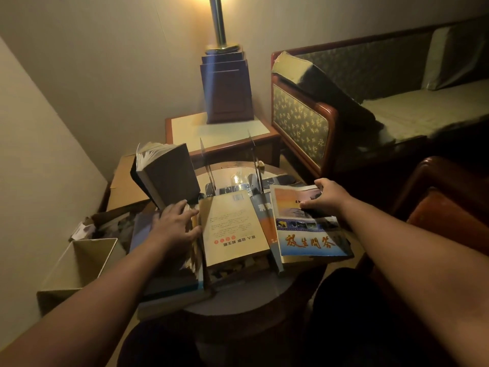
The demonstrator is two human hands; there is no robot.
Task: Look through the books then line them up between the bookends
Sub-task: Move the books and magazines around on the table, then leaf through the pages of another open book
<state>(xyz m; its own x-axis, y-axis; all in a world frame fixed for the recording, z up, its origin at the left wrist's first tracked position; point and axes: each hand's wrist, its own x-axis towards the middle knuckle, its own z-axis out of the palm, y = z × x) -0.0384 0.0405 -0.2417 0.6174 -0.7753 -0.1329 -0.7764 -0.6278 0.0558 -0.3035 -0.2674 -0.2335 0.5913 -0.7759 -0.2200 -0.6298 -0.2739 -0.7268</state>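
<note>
Several books lie on a small round table (238,303). A thick brown book (169,176) stands tilted and part open at the left, its lower edge by my left hand (176,226), which rests with spread fingers on the fanned pages of a book lying flat. Beside that hand lies a tan paperback (232,231). My right hand (324,198) grips the far edge of a colourful magazine-like book (309,234), thumb under it. Behind the books stand two clear bookends (205,160) (255,157) with a bare gap between them.
A side table (185,128) with a lamp base (227,91) stands behind. A patterned sofa (370,102) fills the right, with a dark armchair (444,207) nearer. An open cardboard box (79,266) sits on the floor at the left.
</note>
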